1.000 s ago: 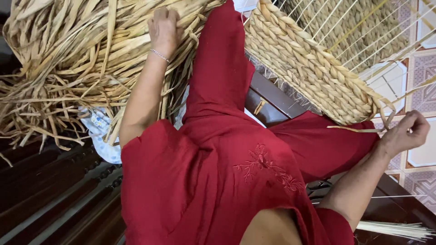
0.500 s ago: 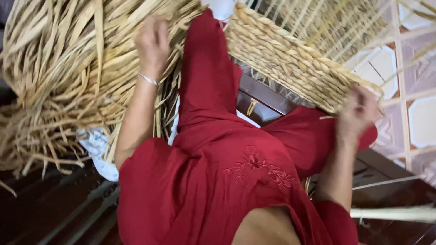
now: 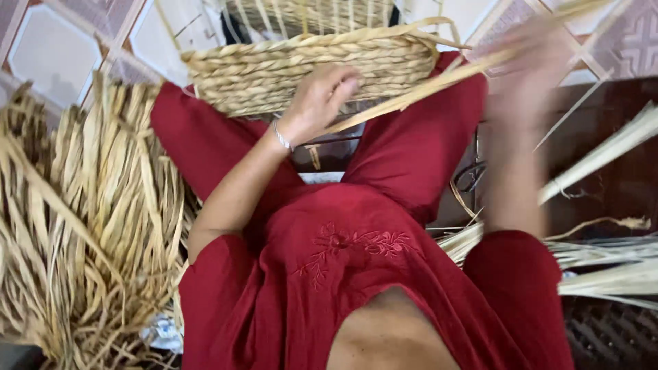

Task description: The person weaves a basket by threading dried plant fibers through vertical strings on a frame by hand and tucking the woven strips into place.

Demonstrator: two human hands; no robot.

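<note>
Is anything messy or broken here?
Nothing looks broken. The woven basket is unfinished, with loose strands sticking up from its rim. The left hand rests on it; the right hand is blurred. Dried straw lies heaped beside.

Patterned tile floor (image 3: 55,48), dark wooden furniture (image 3: 603,171)

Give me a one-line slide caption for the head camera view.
Left hand rests on a woven basket, blurred right hand draws a pale straw strip across it.
</note>
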